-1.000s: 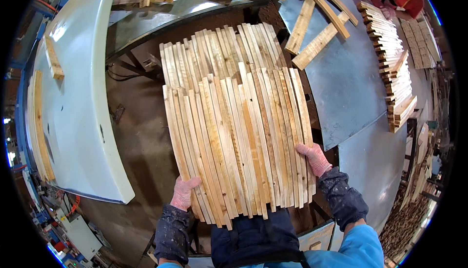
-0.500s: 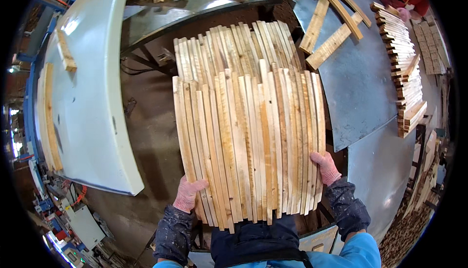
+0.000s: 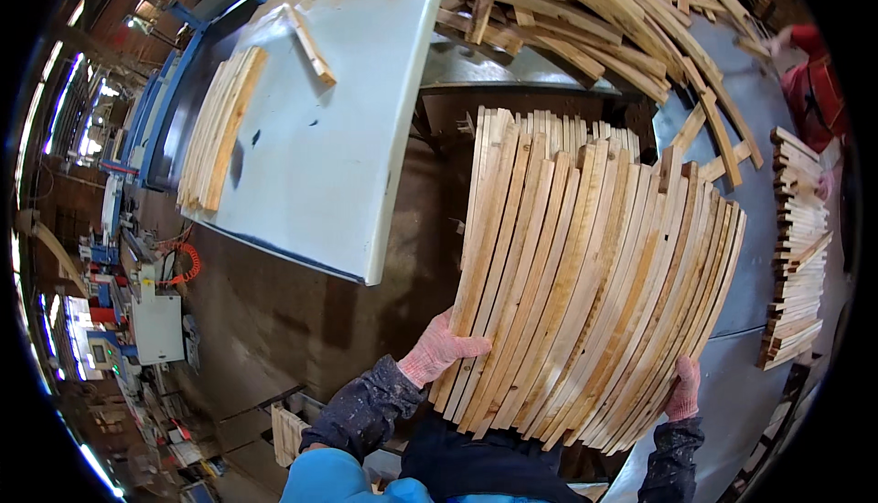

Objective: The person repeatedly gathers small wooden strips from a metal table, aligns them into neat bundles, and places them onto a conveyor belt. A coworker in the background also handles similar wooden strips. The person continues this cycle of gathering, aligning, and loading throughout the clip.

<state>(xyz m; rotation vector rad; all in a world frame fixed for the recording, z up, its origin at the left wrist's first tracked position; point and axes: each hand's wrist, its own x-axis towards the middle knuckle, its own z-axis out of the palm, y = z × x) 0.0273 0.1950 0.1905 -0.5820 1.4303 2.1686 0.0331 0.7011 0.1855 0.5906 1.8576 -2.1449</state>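
Between my two hands is a wide row of long, pale wooden strips [image 3: 585,293], standing side by side and pressed together. My left hand [image 3: 444,349], in a pink glove, grips the row's left side with the thumb laid over the top. On the right side my right hand [image 3: 684,388], also gloved in pink, presses against the outermost strips; its fingertips are partly hidden. The strips' near ends reach close to my waist and are uneven. Behind the row's far end more strips [image 3: 558,126] show, lower down.
At the left stands a pale machine table [image 3: 352,137] with a stack of strips [image 3: 222,128] and one loose piece [image 3: 309,44]. Wood pieces [image 3: 567,18] lie heaped at the back. A metal table [image 3: 741,320] is at the right, with another row of strips [image 3: 797,256] and a person in red [image 3: 812,91] beyond.
The view has swung left. The row in my hands has come away from the strips behind it and now looks larger and tilted. Both hands still hold its sides.
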